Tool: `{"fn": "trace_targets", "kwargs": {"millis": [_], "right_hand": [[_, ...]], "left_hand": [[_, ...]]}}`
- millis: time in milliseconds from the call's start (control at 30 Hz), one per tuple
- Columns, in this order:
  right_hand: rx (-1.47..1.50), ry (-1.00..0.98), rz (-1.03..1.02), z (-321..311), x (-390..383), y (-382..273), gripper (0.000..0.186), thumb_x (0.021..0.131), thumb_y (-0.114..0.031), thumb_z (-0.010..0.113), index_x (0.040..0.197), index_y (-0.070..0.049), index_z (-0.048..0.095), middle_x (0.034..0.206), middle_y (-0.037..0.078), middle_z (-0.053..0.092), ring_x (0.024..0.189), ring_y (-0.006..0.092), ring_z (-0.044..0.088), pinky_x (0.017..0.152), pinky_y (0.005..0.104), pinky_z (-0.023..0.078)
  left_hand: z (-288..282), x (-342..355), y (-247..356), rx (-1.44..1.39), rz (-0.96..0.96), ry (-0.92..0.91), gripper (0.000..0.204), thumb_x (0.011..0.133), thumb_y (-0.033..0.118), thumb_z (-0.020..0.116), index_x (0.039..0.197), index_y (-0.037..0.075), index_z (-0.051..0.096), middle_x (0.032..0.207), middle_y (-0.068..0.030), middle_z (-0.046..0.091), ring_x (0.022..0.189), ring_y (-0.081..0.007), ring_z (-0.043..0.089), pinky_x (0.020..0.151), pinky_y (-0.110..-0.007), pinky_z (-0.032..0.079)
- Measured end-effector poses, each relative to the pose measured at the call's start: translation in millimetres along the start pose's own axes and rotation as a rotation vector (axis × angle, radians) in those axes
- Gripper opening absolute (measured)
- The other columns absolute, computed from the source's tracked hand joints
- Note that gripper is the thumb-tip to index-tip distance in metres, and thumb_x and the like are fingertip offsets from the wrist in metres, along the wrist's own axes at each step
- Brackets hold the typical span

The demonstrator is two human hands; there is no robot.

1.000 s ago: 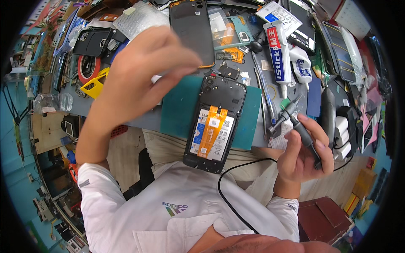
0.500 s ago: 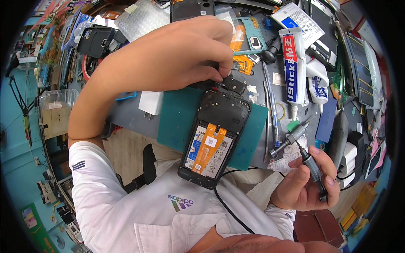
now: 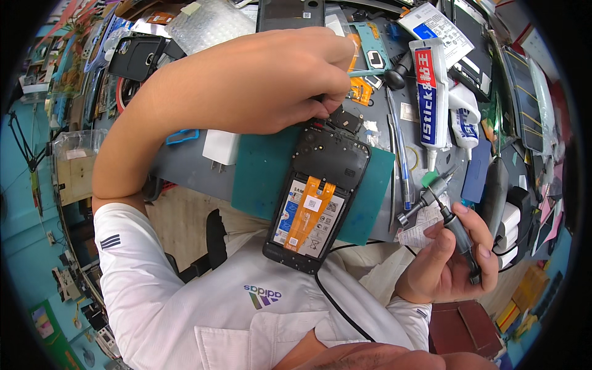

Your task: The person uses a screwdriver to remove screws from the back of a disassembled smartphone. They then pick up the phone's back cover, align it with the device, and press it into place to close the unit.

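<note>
An opened phone [image 3: 327,157] lies tilted over the near edge of a green mat [image 3: 262,166], its screws, battery [image 3: 317,231] and orange flex cable [image 3: 304,217] exposed. At its far end, my left hand [image 3: 314,77] is closed in a pinch. Whatever sits between those fingertips is hidden from view. A small black part [image 3: 346,120] lies right beside them, against the phone's top edge. Off to the right, my right hand [image 3: 447,262] grips a dark grey screwdriver [image 3: 457,233] between thumb and fingers, its thin shaft pointing away from me.
Right of the mat lie a blue pen [image 3: 404,160], a glue tube [image 3: 431,98], a smaller white tube [image 3: 464,126] and a grey metal tool [image 3: 425,198]. A white charger [image 3: 221,148] stands left. Phone parts and bubble wrap [image 3: 206,28] crowd the far side.
My left hand has shifted slightly right at the phone's top, still pinched. The phone appears slightly further right and up in view. My right hand keeps its hold on the screwdriver.
</note>
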State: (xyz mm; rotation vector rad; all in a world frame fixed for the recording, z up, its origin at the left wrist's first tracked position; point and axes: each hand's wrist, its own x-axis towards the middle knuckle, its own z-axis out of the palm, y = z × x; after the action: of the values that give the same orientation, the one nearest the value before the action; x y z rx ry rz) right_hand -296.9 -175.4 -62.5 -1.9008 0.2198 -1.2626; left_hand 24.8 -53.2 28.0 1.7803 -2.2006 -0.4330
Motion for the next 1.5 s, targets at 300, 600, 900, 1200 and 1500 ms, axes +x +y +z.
{"fn": "trace_targets", "kwargs": {"millis": [300,600,900,1200,1500], "right_hand": [[-0.085,0.029,0.064,9.0,6.2,-7.8,0.044,0.103,0.000,0.065,0.133,-0.012,0.035,0.121,0.034,0.065,0.071,0.0212,0.061,0.065,0.0295,0.055],[-0.103,0.020,0.083,10.2,9.4,-9.0,0.043,0.104,0.000,0.065,0.133,-0.013,0.037,0.123,0.034,0.066,0.067,0.0166,0.058,0.065,0.0275,0.052],[-0.074,0.005,0.080,9.2,10.2,-6.6,0.045,0.102,0.001,0.066,0.134,-0.012,0.037,0.122,0.034,0.066,0.074,0.0180,0.060,0.071,0.0287,0.054],[-0.033,-0.039,0.144,3.4,9.3,-9.9,0.055,0.097,0.007,0.070,0.131,-0.012,0.031,0.121,0.034,0.064,0.106,0.0363,0.072,0.093,0.0440,0.062],[-0.028,-0.006,0.145,7.0,10.2,-8.6,0.054,0.096,0.011,0.068,0.131,-0.011,0.034,0.121,0.033,0.065,0.102,0.0322,0.070,0.090,0.0428,0.060]], "left_hand": [[3.5,-3.5,3.7,-0.029,-0.071,0.012,0.014,0.099,0.008,0.068,0.103,0.006,0.054,0.102,-0.0112,0.052,0.096,-0.0329,0.055,0.084,-0.043,0.046],[4.0,-2.1,5.1,0.000,-0.119,0.104,0.014,0.096,0.010,0.070,0.101,0.003,0.059,0.093,-0.0107,0.060,0.086,-0.0328,0.060,0.077,-0.042,0.050],[10.4,6.3,8.4,-0.114,-0.167,0.275,0.011,0.082,0.005,0.075,0.088,0.004,0.067,0.074,-0.0048,0.064,0.064,-0.0159,0.058,0.060,-0.031,0.047],[12.4,7.8,8.4,-0.045,-0.145,0.297,0.010,0.082,0.001,0.074,0.089,0.003,0.067,0.075,-0.0049,0.065,0.064,-0.0154,0.059,0.061,-0.030,0.048],[-4.4,-7.6,26.1,-0.299,-0.324,0.344,0.015,0.092,0.008,0.077,0.106,0.006,0.073,0.093,-0.0025,0.075,0.085,-0.0126,0.068,0.076,-0.029,0.052]]}}
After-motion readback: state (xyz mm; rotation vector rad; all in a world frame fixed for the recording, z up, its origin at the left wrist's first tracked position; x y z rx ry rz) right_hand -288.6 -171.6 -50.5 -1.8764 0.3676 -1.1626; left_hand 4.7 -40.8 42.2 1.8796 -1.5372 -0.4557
